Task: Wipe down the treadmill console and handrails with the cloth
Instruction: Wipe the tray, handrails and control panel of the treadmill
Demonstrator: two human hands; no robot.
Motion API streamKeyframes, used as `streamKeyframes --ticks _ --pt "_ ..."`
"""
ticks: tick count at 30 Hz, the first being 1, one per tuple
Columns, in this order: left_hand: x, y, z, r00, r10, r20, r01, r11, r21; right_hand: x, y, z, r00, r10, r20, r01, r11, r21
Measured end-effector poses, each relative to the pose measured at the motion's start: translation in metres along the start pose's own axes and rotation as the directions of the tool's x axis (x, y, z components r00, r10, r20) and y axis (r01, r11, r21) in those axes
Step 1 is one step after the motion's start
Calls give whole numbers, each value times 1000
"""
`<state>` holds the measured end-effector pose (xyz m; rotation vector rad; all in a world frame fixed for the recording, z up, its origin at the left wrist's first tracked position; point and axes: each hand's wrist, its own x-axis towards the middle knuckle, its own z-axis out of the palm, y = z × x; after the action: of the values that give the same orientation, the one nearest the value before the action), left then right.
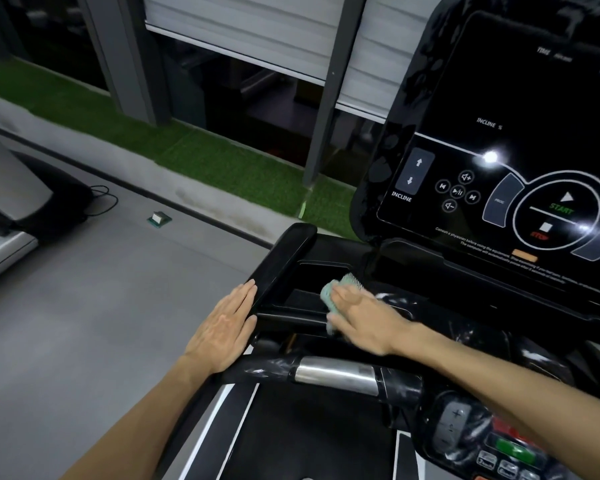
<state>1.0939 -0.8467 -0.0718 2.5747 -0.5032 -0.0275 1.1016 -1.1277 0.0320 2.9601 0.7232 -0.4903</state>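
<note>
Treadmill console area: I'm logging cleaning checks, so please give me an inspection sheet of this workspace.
Surface: glossy black console, display dark, smudges on its frame.
Job's things: green cloth pressed at the storage tray; metal-banded handrail below.
Clutter: small green-and-white object on the floor.
Grippers: right hand flat on the cloth; left hand flat against the tray's edge.
Cables: black cable by the neighbouring machine.
Surroundings: artificial grass strip, windows.

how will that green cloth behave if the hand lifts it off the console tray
The green cloth looks soft: it bunches and folds under the right hand, so it would probably flop. It seems small and thin, so likely light. Its ribbed texture suggests it would grip the glossy tray rather than slide.
</note>
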Motion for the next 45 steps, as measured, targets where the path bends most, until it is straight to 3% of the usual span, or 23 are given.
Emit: streamKeyframes --ticks 3,5,10,13,16,18,21,24,27,29,31,35,38,42,45 --pt "0 0 0 1000 0 -3 0 1000 -5 -3 -3 0 999 -35 -28 34 999 -38" --pt "0 0 0 1000 4 1 -4 1000 -5 16 6 -2 1000 -12 -20 9 988 -157" --pt "-1 0 0 1000 3 0 -3 1000 -17 55 1 -11 967 256 -4 -237 890 -389" --pt "-1 -2 2 1000 11 -8 -12 1000 -9 53 -14 -2 950 308 -51 -293 823 -486" --pt "-1 -2 2 1000 5 -13 -5 1000 -3 51 -12 -1 948 315 -47 -302 841 -449" --pt "0 -2 3 1000 -2 -21 1 1000 -16 62 -3 -6 926 350 -139 -376 841 -389" --pt "1 -2 3 1000 -7 -18 7 999 -38 78 -1 -16 867 435 -241 -497 784 -371" --pt "2 -3 4 1000 5 -19 -5 999 -43 84 -5 -30 809 551 -204 -581 702 -411" --pt "2 -4 5 1000 6 -28 -7 999 -51 85 -2 -31 856 482 -188 -512 739 -437" --pt "1 -4 5 999 3 -34 -4 999 -53 88 1 -11 907 345 -240 -420 784 -458" --pt "2 -4 4 1000 4 -30 -5 998 -57 83 1 -1 936 304 -174 -350 837 -420" --pt "1 -4 5 1000 4 -27 -5 999 -50 83 -1 0 919 388 -66 -386 859 -337" --pt "1 -5 6 1000 2 -28 -4 999 -44 100 4 -1 861 508 -4 -500 846 -185" --pt "0 -5 6 1000 -3 -26 2 999 -38 132 22 -10 743 667 57 -669 743 25" --pt "0 -4 6 999 -10 -38 8 999 -51 146 34 -13 719 691 73 -694 712 105"
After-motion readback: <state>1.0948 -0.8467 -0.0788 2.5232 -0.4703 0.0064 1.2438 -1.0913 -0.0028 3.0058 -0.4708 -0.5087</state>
